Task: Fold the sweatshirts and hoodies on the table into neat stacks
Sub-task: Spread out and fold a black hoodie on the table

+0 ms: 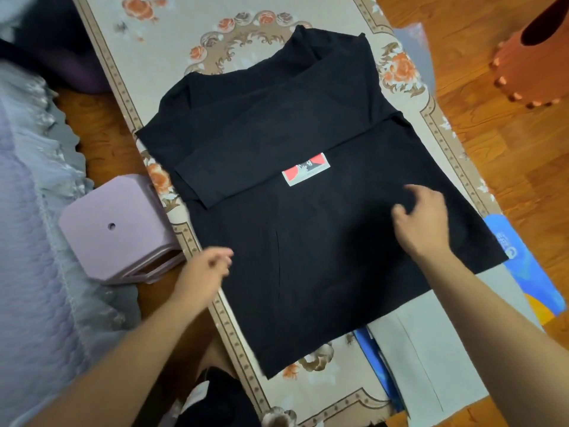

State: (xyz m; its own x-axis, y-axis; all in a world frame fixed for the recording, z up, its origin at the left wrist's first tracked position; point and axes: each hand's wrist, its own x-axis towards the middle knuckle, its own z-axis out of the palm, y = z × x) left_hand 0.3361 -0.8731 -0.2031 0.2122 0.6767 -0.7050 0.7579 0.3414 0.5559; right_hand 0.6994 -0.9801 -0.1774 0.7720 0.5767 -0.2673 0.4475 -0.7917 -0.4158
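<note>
Lying flat on the floral-covered worktop (pixel 172 41), the black sweatshirt (pixel 308 241) had one sleeve (pixel 246 161) folded across its chest, just above a small red-and-white patch (pixel 306 169). My right hand (pixel 421 217) hovered over the right side of the garment, fingers loosely curled, gripping nothing. My left hand (pixel 204 271) sat at the left edge, fingers relaxed. A lilac stool (pixel 120 232) stood beside the worktop.
</note>
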